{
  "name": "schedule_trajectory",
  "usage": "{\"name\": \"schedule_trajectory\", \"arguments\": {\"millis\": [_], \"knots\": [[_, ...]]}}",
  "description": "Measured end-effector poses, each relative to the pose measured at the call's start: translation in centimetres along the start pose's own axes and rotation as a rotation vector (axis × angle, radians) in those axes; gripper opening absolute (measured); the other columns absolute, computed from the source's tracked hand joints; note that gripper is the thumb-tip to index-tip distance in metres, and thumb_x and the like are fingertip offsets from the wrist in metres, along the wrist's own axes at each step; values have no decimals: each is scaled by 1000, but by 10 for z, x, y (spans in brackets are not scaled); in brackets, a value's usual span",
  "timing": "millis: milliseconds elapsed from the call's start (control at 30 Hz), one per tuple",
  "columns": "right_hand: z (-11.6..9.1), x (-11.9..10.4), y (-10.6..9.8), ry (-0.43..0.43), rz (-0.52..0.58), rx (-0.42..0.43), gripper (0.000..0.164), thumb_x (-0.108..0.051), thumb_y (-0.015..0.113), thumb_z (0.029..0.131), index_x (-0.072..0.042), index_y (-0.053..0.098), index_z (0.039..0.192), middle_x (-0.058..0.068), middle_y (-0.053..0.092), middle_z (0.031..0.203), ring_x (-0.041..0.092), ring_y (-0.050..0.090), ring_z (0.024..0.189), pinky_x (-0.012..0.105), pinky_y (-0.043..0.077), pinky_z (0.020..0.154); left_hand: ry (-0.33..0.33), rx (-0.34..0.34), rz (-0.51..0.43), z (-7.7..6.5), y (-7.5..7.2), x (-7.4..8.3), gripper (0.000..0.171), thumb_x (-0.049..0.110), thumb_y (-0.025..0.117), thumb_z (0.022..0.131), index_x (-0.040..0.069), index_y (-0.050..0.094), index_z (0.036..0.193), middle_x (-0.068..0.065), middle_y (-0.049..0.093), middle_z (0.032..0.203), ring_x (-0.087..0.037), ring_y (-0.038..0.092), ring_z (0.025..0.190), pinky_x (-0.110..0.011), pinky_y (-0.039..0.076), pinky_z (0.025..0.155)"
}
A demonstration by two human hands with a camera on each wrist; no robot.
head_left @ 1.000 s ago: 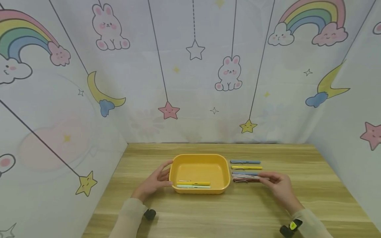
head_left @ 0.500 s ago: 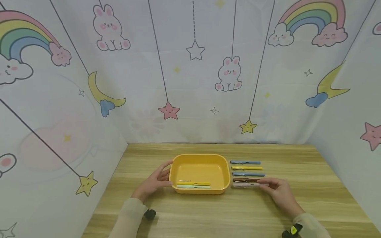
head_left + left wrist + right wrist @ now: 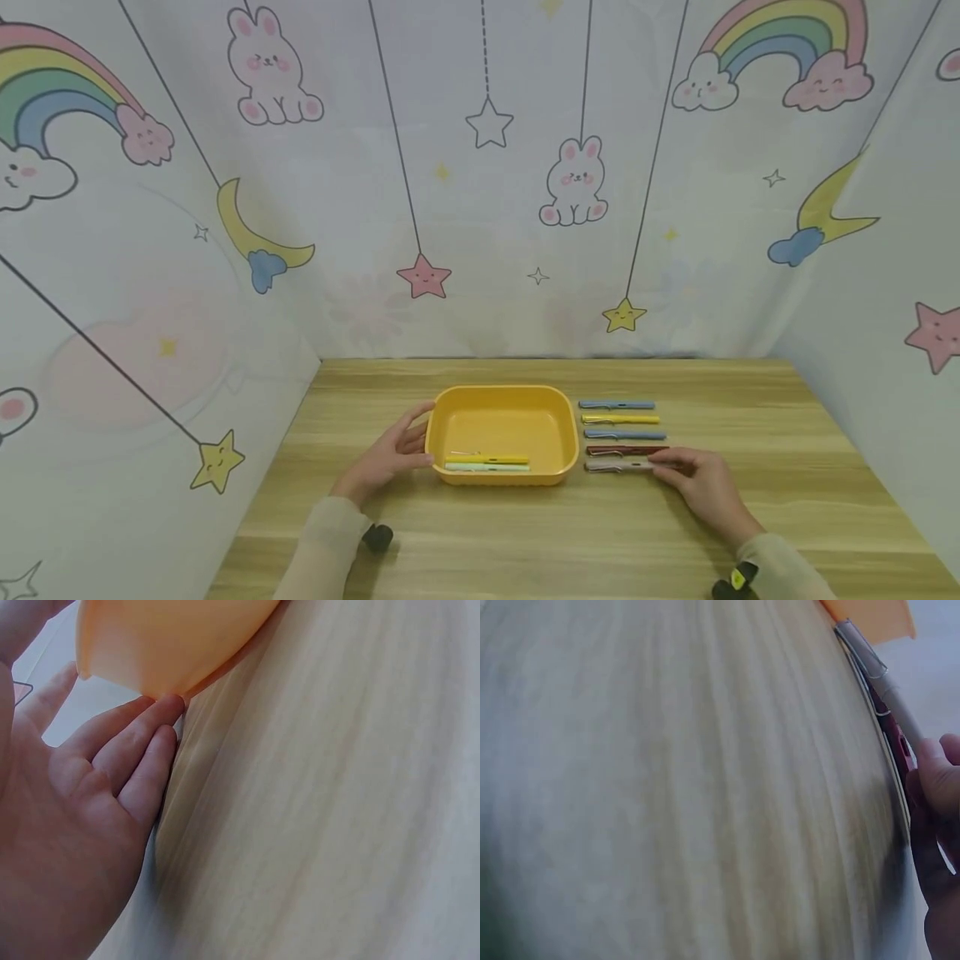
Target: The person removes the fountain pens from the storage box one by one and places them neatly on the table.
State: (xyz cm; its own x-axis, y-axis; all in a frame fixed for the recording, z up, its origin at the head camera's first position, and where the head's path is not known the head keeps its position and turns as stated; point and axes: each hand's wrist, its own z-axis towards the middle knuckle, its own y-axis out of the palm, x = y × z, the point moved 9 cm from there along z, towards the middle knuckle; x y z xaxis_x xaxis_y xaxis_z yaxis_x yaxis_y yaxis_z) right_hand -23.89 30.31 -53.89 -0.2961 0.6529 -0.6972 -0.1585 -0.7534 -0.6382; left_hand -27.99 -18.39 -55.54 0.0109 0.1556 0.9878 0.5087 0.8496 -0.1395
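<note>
A yellow plastic tray (image 3: 510,392) stands on the table, with a yellow pen (image 3: 487,459) and a pale mint pen (image 3: 487,468) lying along its near side. My left hand (image 3: 386,458) rests against the tray's left end, its fingers fairly straight; in the left wrist view the fingertips touch the orange-looking wall (image 3: 165,645). To the right of the tray, my right hand (image 3: 701,483) pinches the right end of a pale greyish pen (image 3: 618,467) between thumb and fingers. Just beyond that pen lies a dark red pen (image 3: 622,451), roughly parallel to it.
Farther back in the same row lie a blue pen (image 3: 622,434), a yellow pen (image 3: 621,419) and another blue pen (image 3: 617,405). A wood-grain table (image 3: 510,542) carries everything. Printed cloth walls (image 3: 487,208) enclose its back and sides.
My right hand has brought the pale pen toward the near side, from above the dark red pen to the table in front of it. My left hand has stayed at the tray.
</note>
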Motion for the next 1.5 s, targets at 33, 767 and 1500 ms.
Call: {"name": "schedule_trajectory", "arguments": {"millis": [33, 767, 1500], "knots": [[0, -1, 0, -10, -19, 3, 24, 0, 87, 83, -18, 83, 98, 1, 81, 99, -1, 70, 90, 19, 59, 74, 1, 0, 1, 0, 0, 0, 91, 10, 75, 98, 26, 19, 168, -20, 28, 171, -41, 33, 154, -58, 29, 123], [3, 0, 1, -4, -166, -28, 23, -1, 87, 83, -17, 83, 99, 1, 80, 102, 25, 75, 98, 36, 62, 81, -2, 4, -51, 0, -1, 2, 93, 6, 77, 96, 30, 23, 167, -15, 32, 170, -38, 37, 153, -54, 32, 123], [-2, -3, -3, -34, -155, 12, 27, 1, 89, 79, -15, 83, 100, 2, 81, 99, 9, 73, 92, 28, 61, 75, -17, 12, -18, -2, -1, 0, 92, 12, 78, 96, 32, 23, 167, -15, 30, 171, -36, 34, 155, -56, 30, 124]]}}
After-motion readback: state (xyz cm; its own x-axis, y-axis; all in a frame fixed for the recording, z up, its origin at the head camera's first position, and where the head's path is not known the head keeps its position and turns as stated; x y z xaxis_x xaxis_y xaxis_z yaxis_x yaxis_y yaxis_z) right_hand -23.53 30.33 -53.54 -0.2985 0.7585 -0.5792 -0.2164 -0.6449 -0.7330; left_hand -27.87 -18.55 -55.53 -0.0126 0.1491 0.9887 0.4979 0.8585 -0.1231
